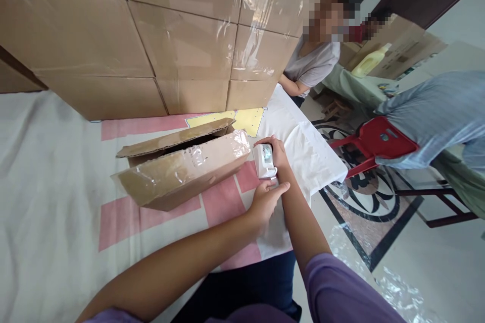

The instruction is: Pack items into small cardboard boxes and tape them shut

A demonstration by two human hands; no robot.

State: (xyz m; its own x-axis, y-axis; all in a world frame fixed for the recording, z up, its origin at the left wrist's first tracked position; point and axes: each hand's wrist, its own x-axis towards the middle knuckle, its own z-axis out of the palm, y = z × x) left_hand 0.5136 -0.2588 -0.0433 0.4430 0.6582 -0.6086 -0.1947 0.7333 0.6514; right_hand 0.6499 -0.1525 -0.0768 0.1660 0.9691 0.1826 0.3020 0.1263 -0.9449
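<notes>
My right hand [278,154] is wrapped round a small white device [264,160] that rests on the cloth-covered table [53,176], just right of a long cardboard box. My left hand [266,201] is closed in a loose grip right below the device, touching its lower end and my right wrist. The long cardboard box [182,171] lies on its side with an open flap, its face covered in clear tape.
A wall of stacked taped cardboard cartons [159,35] stands at the back of the table. A person in a grey top [312,63] stands at the far right table corner. A red plastic stool [375,141] and another person's blue sleeve [435,111] are right.
</notes>
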